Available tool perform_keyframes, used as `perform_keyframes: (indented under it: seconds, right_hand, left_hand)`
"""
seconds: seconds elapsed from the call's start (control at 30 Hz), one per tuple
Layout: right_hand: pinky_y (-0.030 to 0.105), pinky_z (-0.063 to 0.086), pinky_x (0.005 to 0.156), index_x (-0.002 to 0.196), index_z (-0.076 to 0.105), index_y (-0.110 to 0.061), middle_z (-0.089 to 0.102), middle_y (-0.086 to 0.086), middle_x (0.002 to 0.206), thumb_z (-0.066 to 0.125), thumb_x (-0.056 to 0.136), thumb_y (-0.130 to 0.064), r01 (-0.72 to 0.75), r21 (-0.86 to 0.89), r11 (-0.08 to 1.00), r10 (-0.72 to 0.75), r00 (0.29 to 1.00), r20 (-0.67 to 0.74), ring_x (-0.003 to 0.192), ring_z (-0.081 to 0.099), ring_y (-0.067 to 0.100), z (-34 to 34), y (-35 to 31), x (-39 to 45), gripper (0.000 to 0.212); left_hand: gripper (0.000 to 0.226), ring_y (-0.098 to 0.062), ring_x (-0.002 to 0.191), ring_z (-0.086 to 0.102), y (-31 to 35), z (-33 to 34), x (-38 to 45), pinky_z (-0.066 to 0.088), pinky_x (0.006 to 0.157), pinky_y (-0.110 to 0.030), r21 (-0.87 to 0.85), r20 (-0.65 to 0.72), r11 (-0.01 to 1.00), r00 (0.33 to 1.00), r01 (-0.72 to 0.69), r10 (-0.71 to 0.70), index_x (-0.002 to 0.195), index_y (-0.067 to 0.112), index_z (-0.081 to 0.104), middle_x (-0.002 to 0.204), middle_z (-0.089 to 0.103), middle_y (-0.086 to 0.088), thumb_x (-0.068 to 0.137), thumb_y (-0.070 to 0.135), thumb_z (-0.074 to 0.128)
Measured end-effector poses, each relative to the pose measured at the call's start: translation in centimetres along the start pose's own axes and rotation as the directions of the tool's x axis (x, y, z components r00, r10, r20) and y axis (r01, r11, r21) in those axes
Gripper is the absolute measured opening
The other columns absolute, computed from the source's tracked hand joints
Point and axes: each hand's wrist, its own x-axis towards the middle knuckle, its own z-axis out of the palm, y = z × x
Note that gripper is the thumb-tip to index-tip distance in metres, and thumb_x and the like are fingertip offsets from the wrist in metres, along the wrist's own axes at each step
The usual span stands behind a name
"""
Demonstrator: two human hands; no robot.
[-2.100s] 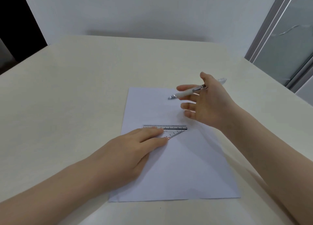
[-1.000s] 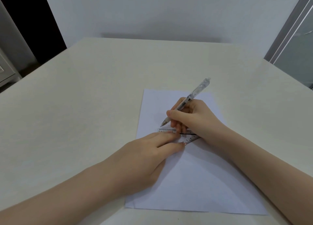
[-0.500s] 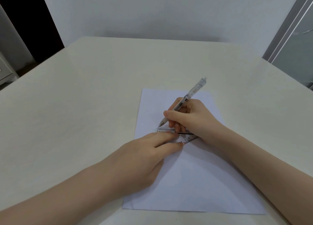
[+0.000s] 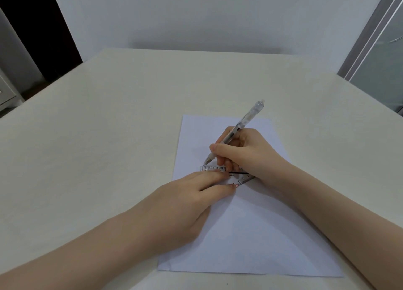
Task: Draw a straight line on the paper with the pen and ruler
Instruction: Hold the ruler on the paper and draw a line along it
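A white sheet of paper [image 4: 250, 235] lies on the cream table. A small clear triangular ruler [image 4: 212, 168] rests across its middle, long edge facing away from me. My left hand [image 4: 187, 200] lies flat on the ruler, fingertips pinning it to the sheet. My right hand [image 4: 242, 152] grips a translucent white pen [image 4: 244, 121] in a writing hold, tilted up to the right. The pen tip [image 4: 206, 162] sits at the ruler's far edge near its left end; whether it touches the paper I cannot tell. No drawn line shows on the paper.
The cream table [image 4: 98, 148] stretches wide to the left and beyond the paper. A white wall [image 4: 196, 17] stands behind it. A dark doorway [image 4: 37, 34] is at the back left, and a grey glass door frame [image 4: 370, 39] at the right.
My right hand brought the pen down from the air to the ruler's far edge near its left end. In the last half second the pen barely moved. My left hand stayed on the ruler.
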Motion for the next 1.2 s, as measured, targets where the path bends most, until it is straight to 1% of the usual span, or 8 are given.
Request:
perform_keyframes:
  seconds: [0.2, 0.3, 0.4, 0.57, 0.7, 0.87, 1.0, 1.2]
  right_hand:
    - [0.018, 0.043, 0.045, 0.067, 0.064, -0.015, 0.063, 0.000, 0.055, 0.065, 0.080, -0.018, -0.002, 0.005, 1.000, 0.002, 1.000, 0.003, 0.048, 0.055, 0.014, 0.00, 0.01, -0.03, 0.014]
    - [0.018, 0.043, 0.046, 0.066, 0.064, -0.016, 0.063, -0.001, 0.055, 0.065, 0.080, -0.020, -0.001, -0.009, 1.000, 0.001, 1.000, 0.000, 0.048, 0.055, 0.014, 0.00, 0.02, -0.05, 0.014]
    - [0.018, 0.044, 0.046, 0.066, 0.064, -0.016, 0.064, -0.001, 0.055, 0.065, 0.080, -0.020, 0.000, -0.022, 1.000, 0.000, 1.000, -0.004, 0.049, 0.055, 0.013, 0.03, 0.01, -0.04, 0.014]
    - [0.019, 0.044, 0.047, 0.066, 0.063, -0.017, 0.064, -0.002, 0.055, 0.064, 0.081, -0.019, 0.017, -0.074, 0.997, -0.017, 1.000, 0.003, 0.047, 0.056, 0.012, 0.04, -0.28, 0.04, 0.015]
    - [0.019, 0.043, 0.048, 0.068, 0.063, -0.015, 0.065, -0.003, 0.055, 0.065, 0.081, -0.019, 0.043, -0.138, 0.990, -0.042, 0.999, 0.012, 0.045, 0.055, 0.009, -0.02, -0.63, 0.00, 0.013]
    - [0.019, 0.043, 0.050, 0.071, 0.064, -0.010, 0.066, -0.003, 0.055, 0.064, 0.081, -0.020, 0.040, -0.162, 0.986, -0.037, 0.999, 0.023, 0.046, 0.054, 0.006, -0.24, -0.67, -0.04, 0.013]
    - [0.018, 0.044, 0.050, 0.070, 0.063, -0.012, 0.066, -0.003, 0.055, 0.064, 0.081, -0.020, 0.041, -0.161, 0.986, -0.037, 0.999, 0.023, 0.048, 0.055, 0.006, -0.22, -0.64, -0.05, 0.013]
    - [0.022, 0.046, 0.055, 0.071, 0.064, -0.013, 0.067, -0.001, 0.056, 0.064, 0.081, -0.021, 0.031, -0.178, 0.984, -0.028, 0.999, 0.019, 0.050, 0.058, 0.007, -0.34, -0.68, -0.11, 0.013]
  left_hand:
    - [0.047, -0.021, 0.116, 0.054, -0.05, -0.02, -0.03, 0.056, 0.077, -0.036, -0.002, 0.010, 1.000, 1.000, 0.005, -0.005, 0.124, 0.015, 0.059, 0.132, 0.055, -0.004, 0.085, 0.014, 0.034]
    - [0.046, -0.020, 0.119, 0.051, -0.06, -0.04, -0.04, 0.055, 0.079, -0.037, -0.002, 0.016, 1.000, 1.000, 0.004, -0.004, 0.124, 0.016, 0.058, 0.134, 0.054, -0.003, 0.085, 0.014, 0.034]
    - [0.046, -0.019, 0.117, 0.052, 0.03, -0.12, -0.03, 0.056, 0.078, -0.035, 0.000, 0.006, 1.000, 1.000, 0.002, -0.002, 0.122, 0.015, 0.060, 0.132, 0.056, -0.003, 0.084, 0.013, 0.035]
    - [0.046, -0.017, 0.116, 0.051, 0.07, -0.15, 0.04, 0.055, 0.079, -0.032, -0.012, 0.001, 1.000, 1.000, -0.004, 0.004, 0.122, 0.015, 0.060, 0.132, 0.055, -0.002, 0.084, 0.012, 0.034]
    - [0.045, -0.017, 0.120, 0.050, -0.04, -0.08, 0.12, 0.052, 0.084, -0.031, -0.022, 0.005, 1.000, 1.000, -0.004, 0.004, 0.123, 0.017, 0.058, 0.135, 0.053, 0.001, 0.086, 0.012, 0.033]
    - [0.045, -0.015, 0.116, 0.051, -0.05, -0.11, 0.16, 0.045, 0.085, -0.022, -0.012, 0.016, 1.000, 1.000, 0.000, 0.000, 0.121, 0.017, 0.059, 0.133, 0.054, 0.002, 0.085, 0.010, 0.034]
    - [0.044, -0.016, 0.114, 0.053, 0.04, -0.19, 0.20, 0.050, 0.082, -0.027, 0.000, 0.022, 1.000, 1.000, -0.001, 0.001, 0.120, 0.017, 0.060, 0.132, 0.056, 0.001, 0.084, 0.010, 0.034]
    - [0.045, -0.017, 0.117, 0.052, 0.02, -0.17, 0.18, 0.052, 0.084, -0.028, 0.012, 0.027, 1.000, 1.000, 0.004, -0.004, 0.122, 0.018, 0.059, 0.134, 0.054, 0.001, 0.085, 0.011, 0.034]
